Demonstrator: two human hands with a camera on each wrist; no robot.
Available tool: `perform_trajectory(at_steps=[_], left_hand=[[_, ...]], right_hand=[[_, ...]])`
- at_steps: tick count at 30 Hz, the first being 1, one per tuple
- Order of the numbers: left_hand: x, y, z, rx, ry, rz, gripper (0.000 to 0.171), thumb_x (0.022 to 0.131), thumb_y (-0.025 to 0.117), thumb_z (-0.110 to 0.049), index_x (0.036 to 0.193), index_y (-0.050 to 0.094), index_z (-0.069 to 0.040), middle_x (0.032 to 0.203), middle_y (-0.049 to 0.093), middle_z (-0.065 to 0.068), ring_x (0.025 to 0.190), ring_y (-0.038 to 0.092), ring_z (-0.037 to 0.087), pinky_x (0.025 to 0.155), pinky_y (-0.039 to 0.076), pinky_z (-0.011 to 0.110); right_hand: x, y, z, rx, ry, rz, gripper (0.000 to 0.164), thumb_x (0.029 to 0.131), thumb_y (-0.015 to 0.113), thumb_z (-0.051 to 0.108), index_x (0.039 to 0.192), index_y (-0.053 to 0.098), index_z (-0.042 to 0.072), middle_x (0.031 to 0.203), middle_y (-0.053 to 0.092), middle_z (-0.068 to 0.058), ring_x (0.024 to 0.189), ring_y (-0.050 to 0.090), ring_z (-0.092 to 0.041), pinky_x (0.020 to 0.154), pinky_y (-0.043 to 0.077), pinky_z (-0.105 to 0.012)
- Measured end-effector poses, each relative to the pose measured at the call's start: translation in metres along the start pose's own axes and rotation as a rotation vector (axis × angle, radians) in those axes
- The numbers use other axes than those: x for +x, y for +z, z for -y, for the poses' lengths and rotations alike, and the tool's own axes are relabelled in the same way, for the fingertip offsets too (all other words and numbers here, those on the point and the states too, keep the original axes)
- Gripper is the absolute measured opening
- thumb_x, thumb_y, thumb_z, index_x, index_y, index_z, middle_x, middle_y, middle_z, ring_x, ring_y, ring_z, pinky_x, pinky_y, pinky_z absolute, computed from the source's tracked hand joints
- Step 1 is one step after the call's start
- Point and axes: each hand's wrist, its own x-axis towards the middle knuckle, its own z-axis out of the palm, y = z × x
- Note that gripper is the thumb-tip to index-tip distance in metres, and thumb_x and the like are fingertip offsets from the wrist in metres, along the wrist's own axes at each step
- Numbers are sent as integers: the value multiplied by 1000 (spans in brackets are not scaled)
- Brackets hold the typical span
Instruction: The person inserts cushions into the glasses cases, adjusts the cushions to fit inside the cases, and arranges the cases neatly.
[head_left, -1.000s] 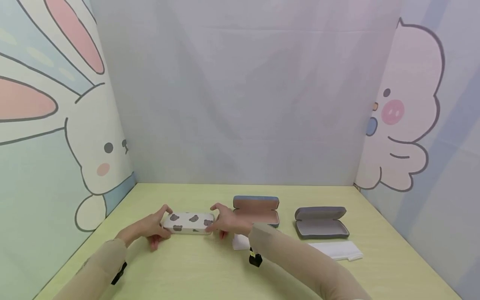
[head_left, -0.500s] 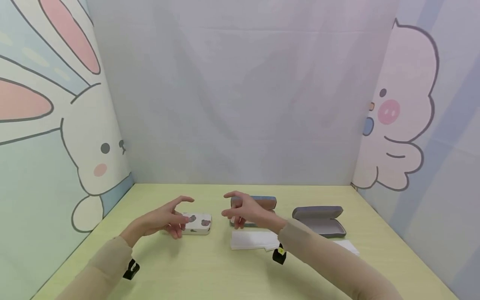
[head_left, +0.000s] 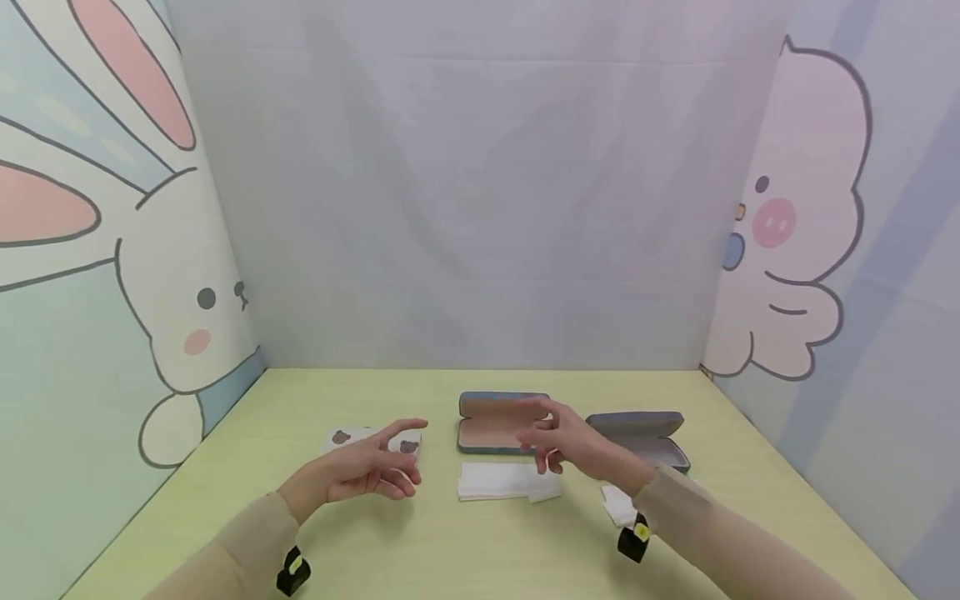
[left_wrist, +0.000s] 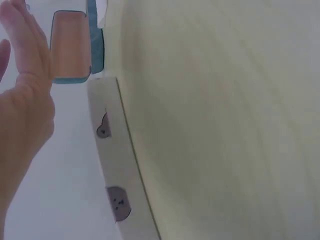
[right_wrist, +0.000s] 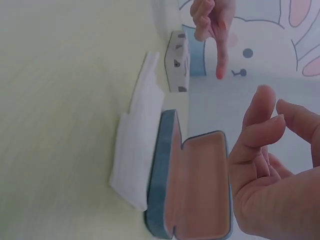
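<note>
My left hand [head_left: 356, 472] hovers in front of a white glasses case with a bear print [head_left: 342, 437], partly covering it in the head view. Its fingers are loosely spread and hold nothing. The case lies with its lid down. My right hand [head_left: 572, 439] is in the air with bent, relaxed fingers, overlapping the right end of a blue glasses case [head_left: 480, 433]. That case stands with its lid up, and its pink lining [right_wrist: 204, 187] shows bare in the right wrist view. A folded white cloth [head_left: 495, 482] lies in front of it.
A dark grey glasses case [head_left: 633, 423], lid up, stands at the right, partly behind my right wrist. Another white cloth [head_left: 618, 505] lies in front of it, half hidden by my sleeve. A grey curtain [head_left: 480, 208] closes off the table's [head_left: 420, 550] back edge.
Both hands have left the ends of the bear-print case, which stays in place. The left hand has come right and nearer the front; the right hand has moved right past the blue case.
</note>
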Motion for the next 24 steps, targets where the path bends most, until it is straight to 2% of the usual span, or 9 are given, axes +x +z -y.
perform_trajectory(at_steps=[4, 10, 16, 24], left_hand=[[7, 9, 13, -47, -28, 24, 79, 98, 52, -4, 154, 2, -29, 106, 67, 16, 89, 72, 21, 80, 61, 30], [18, 20, 27, -92, -64, 44, 83, 97, 52, -2, 153, -3, -27, 112, 68, 23, 99, 71, 27, 82, 60, 30], [29, 32, 33, -94, -98, -23, 86, 94, 57, -2, 153, -1, -22, 108, 67, 30, 95, 72, 29, 82, 61, 32], [42, 45, 36, -140, -143, -97, 91, 91, 60, 1, 153, -5, -17, 105, 67, 33, 92, 72, 30, 86, 59, 36]], right_hand=[[-13, -11, -16, 60, 52, 9, 65, 93, 64, 24, 148, 29, 17, 91, 66, -10, 53, 59, -14, 43, 37, -23], [-29, -19, -37, 80, 111, 39, 69, 94, 62, 22, 150, 22, 10, 88, 69, -6, 50, 55, -9, 40, 32, -19], [-37, -17, -52, 67, 161, 23, 71, 91, 66, 20, 147, 25, 7, 83, 73, -5, 47, 54, -7, 38, 32, -18], [-41, -16, -58, 107, 195, 52, 74, 90, 67, 18, 147, 20, 6, 79, 74, -5, 47, 58, -6, 38, 39, -15]])
